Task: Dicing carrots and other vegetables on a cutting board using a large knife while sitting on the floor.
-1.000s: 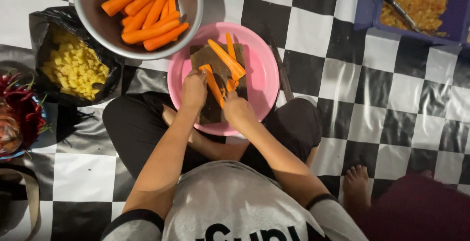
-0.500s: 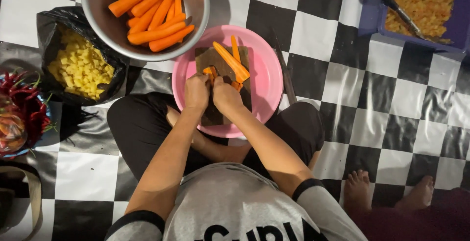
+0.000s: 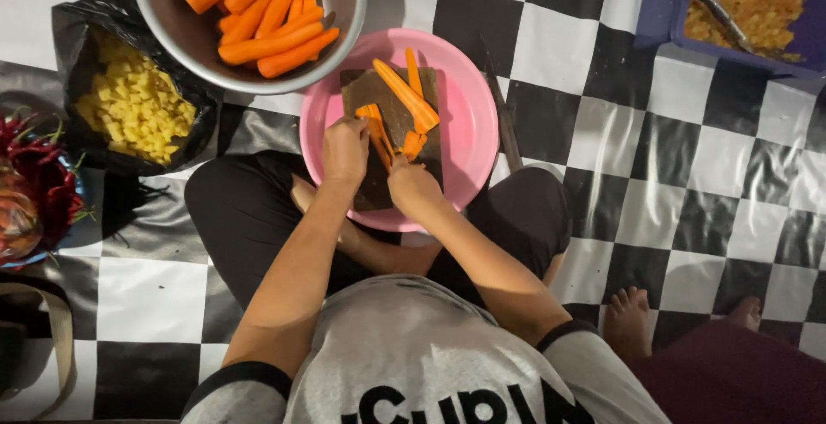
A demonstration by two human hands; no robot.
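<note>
A pink plate on the checkered floor carries a dark cutting board with long orange carrot strips on it. My left hand grips the near end of thin carrot strips at the board's left side. My right hand is closed just below a short bunch of carrot pieces and touches them. What lies inside that fist is hidden. Both hands sit close together over the board's near half.
A metal bowl of peeled whole carrots stands behind the plate. A black bag of yellow cubes lies left, red chillies further left. A purple tray of chopped bits is top right. A dark, thin knife-like thing lies beside the plate. Another person's feet are at lower right.
My hands have drawn slightly apart on the board. The thin carrot strips now show between them, and the pieces by my right hand have shifted.
</note>
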